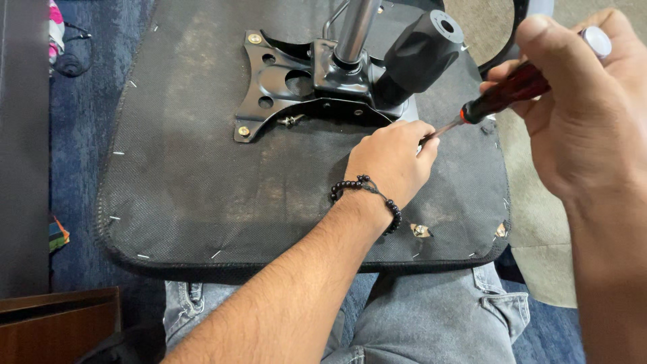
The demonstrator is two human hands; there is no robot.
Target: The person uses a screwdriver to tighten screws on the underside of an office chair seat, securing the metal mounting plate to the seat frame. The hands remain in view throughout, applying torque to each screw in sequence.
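You held the screwdriver (502, 94) by its dark red handle, your right hand (586, 108) with fingers wrapped tight around it, its tip at your left hand (391, 158), whose fingers were pinched together around the tip. Both were over the upturned seat's (202, 195) right half, beside the black mounting plate (290, 81), the seat resting on your lap.

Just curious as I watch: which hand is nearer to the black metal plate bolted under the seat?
The left hand. It rests on the seat fabric right beside the plate, steadying the screwdriver tip. The right hand holds the handle farther off to the right, raised.
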